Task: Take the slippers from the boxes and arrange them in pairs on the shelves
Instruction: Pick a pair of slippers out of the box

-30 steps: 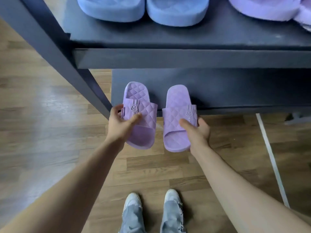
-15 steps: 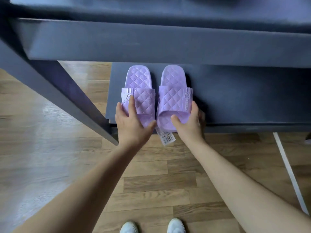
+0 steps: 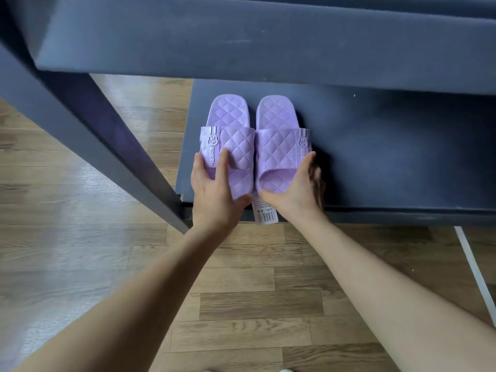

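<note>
Two purple quilted slippers lie side by side, toes pointing inward, on the dark lower shelf (image 3: 389, 157). My left hand (image 3: 212, 194) rests on the left slipper (image 3: 228, 116), fingers straight over its bunny strap and thumb against the heel. My right hand (image 3: 295, 191) cups the heel of the right slipper (image 3: 276, 114), thumb at the back and fingers flat along its outer side. A barcode tag (image 3: 265, 213) hangs over the shelf edge between my hands. No box is in view.
The upper shelf's front board (image 3: 268, 55) overhangs close above the slippers. A slanted dark frame leg (image 3: 94, 135) runs down just left of my left hand. Bare shelf surface extends to the right. Wooden floor (image 3: 241, 304) lies below, crossed by a white line (image 3: 472, 264).
A second ago I held the two slippers apart in the air before the shelf. Now they lie together on the lower shelf, and my fingers have flattened against them.
</note>
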